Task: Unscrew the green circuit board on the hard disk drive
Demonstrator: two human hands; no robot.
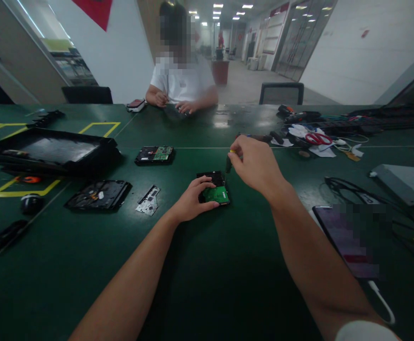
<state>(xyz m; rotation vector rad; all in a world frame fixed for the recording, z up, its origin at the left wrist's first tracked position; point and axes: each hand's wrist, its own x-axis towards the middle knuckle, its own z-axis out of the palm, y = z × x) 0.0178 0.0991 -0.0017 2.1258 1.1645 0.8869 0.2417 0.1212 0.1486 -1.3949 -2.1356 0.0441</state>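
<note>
Green desk [224,265], with a screwdriver [228,164] upright over a drive [217,195]

Left-hand [193,198] fingers are clamped about the drive, thumb along its near edge, its green circuit board showing beneath them. Right-hand [258,163] fingers are pinched together on the screwdriver, its shaft pointing down at the drive's right side; tip contact is too small to tell. Left of the left fingers lies a loose grey plate [148,201], with a second drive [154,155] farther off. Right of the right fingers sit red-handled scissors [318,139]. Beyond both hands, a person in white [183,87] faces the desk.
</note>
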